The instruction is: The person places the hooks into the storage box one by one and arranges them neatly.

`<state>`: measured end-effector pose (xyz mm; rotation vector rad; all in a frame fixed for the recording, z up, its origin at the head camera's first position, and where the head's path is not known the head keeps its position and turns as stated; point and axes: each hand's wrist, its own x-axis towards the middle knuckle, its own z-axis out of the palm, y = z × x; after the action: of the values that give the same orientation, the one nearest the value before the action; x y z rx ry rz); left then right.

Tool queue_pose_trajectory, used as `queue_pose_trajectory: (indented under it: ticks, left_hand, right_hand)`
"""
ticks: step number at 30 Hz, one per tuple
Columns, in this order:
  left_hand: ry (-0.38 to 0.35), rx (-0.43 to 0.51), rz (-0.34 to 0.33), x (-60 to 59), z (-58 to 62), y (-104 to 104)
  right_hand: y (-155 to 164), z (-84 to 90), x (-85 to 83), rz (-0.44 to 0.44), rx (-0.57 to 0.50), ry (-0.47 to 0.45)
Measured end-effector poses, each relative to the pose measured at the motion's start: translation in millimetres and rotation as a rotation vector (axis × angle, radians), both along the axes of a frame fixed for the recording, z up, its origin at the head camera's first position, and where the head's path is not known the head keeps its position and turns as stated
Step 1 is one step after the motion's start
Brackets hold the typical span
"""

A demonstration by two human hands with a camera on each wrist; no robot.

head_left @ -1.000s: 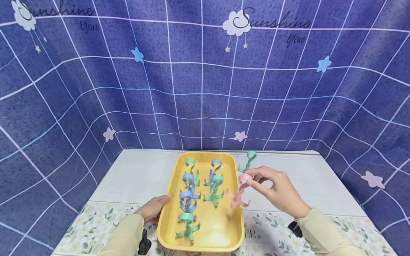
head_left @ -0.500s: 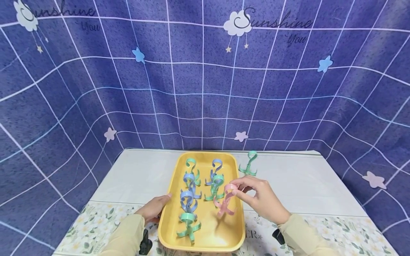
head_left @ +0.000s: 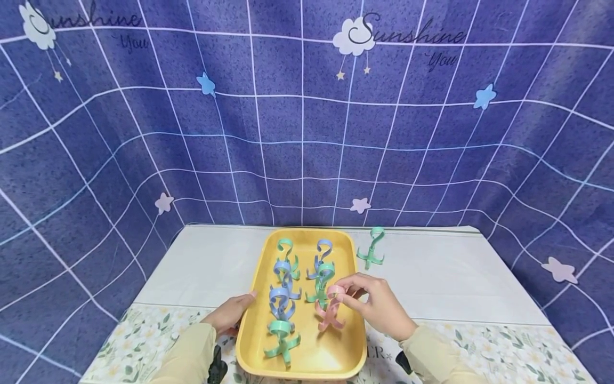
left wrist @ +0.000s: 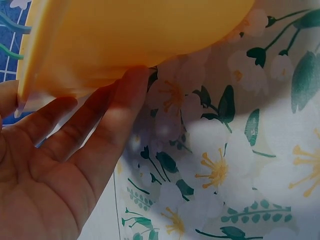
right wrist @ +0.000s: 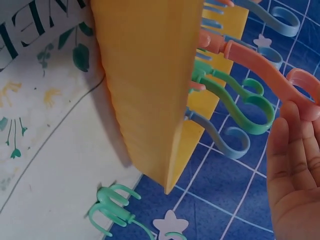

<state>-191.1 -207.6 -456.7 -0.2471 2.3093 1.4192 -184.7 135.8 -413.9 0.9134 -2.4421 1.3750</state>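
Note:
A yellow tray holds several green and blue pronged hooks with curled tops, such as the green hook near its front and the blue hook at the back. My left hand grips the tray's left side. In the left wrist view its thumb is at the rim and its fingers lie against the tray's underside. With thumb and fingertips, my right hand pinches the curled top of a pink pronged hook. This hook stands upright over the tray's right half, its prongs low near the tray's floor, beside a green hook.
Another green hook stands on the white table behind the right hand, outside the tray. A flower-printed cloth covers the table's near part. Behind the table hangs a blue gridded curtain.
My right hand has carried the pink hook from the tray's right rim leftward, toward me and down into the tray. The left hand has stayed on the tray's side.

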Motion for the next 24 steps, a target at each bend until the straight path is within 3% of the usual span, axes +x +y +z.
queue_pose_trajectory:
  ticks: [24]
  left_hand:
    - [0.002, 0.011, -0.001, -0.5, -1.3, -0.2]
  right_hand:
    - [-13.0, -11.5, -0.4, 0.019, 0.076, -0.050]
